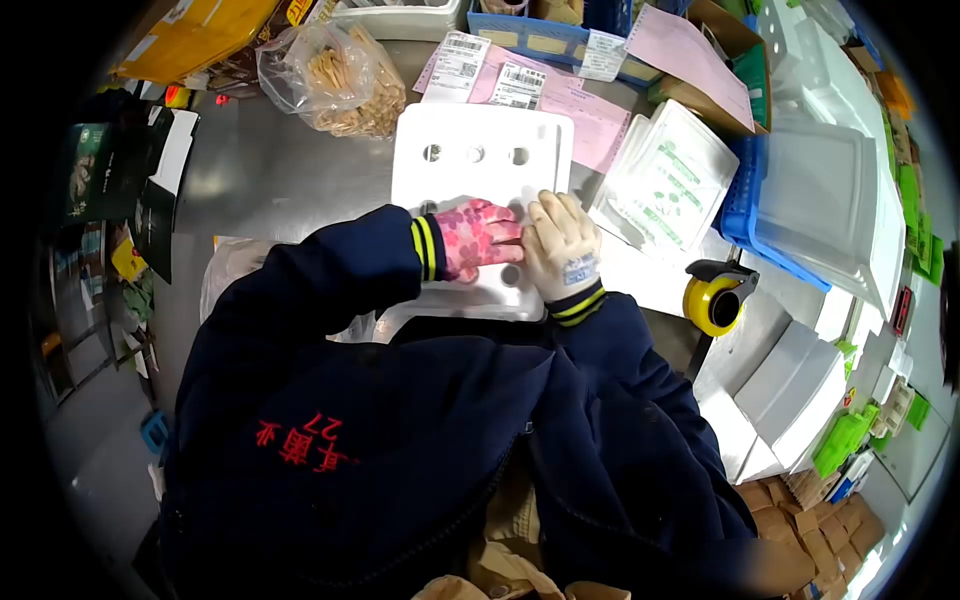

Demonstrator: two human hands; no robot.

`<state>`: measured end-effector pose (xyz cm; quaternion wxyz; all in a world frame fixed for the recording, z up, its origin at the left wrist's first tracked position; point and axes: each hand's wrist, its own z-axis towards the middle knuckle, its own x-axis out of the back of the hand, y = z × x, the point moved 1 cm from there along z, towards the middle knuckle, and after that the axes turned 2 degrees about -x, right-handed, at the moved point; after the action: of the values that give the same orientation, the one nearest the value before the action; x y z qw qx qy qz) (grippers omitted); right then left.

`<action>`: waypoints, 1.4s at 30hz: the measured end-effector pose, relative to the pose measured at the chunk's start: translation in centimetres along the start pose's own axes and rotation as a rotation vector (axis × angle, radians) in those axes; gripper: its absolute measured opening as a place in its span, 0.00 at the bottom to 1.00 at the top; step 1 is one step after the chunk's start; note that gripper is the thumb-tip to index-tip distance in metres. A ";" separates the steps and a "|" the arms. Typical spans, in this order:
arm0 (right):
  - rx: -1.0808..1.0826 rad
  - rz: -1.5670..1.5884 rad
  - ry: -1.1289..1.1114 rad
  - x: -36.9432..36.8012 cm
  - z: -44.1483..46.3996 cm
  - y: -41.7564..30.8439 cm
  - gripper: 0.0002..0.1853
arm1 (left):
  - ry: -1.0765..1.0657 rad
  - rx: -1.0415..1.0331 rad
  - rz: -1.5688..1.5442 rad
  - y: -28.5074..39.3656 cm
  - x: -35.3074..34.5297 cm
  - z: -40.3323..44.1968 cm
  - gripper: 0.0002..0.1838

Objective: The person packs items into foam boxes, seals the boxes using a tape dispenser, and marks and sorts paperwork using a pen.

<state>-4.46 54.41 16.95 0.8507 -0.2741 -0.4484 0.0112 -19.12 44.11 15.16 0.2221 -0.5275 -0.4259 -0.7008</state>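
In front of me on the metal table lies a white rectangular tray [487, 122] with round holes, some with small dark or pale pieces in them. My left hand [478, 240], in a pink patterned glove, rests over its middle with fingers stretched to the right. From the right, my right hand [562, 245], in a white glove, lies on the tray's right edge, its fingers extended away from me. The left fingertips meet the right hand near its thumb. Nothing held shows in either hand, though the undersides of the fingers are hidden.
Behind the tray are pink sheets [600, 125] with labels and a blue crate [540, 38]. A clear bag of thin tan pieces [365, 95] sits back left. To the right are printed white lids [665, 185], a yellow tape dispenser [715, 303] and a clear-lidded blue bin [742, 205].
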 end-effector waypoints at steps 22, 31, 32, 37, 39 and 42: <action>-0.039 -0.078 0.031 -2.4 -1.0 1.2 0.21 | -0.068 -0.007 -0.264 -2.8 -2.2 0.2 0.35; -0.739 0.169 0.282 6.1 -5.5 13.4 0.44 | -0.042 0.115 -0.297 0.0 -1.4 -1.0 0.27; -0.857 0.063 0.312 6.1 -6.9 15.7 0.46 | 0.173 0.162 -0.201 0.3 -1.2 -0.6 0.24; -1.077 0.053 0.153 4.4 -8.0 21.1 0.54 | 0.264 0.590 0.170 -2.1 0.1 3.0 0.36; -1.136 0.132 0.165 3.8 -6.8 22.1 0.56 | 0.052 0.632 0.198 -3.3 -1.3 3.1 0.39; -1.292 0.343 0.161 4.5 -2.6 19.5 0.61 | 0.063 0.628 0.187 -3.4 -1.2 3.2 0.39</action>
<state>4.67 71.00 9.93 0.5327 -0.7954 -0.2504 -0.1446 -19.57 48.43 13.01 0.4504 -0.4481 -0.5639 -0.5277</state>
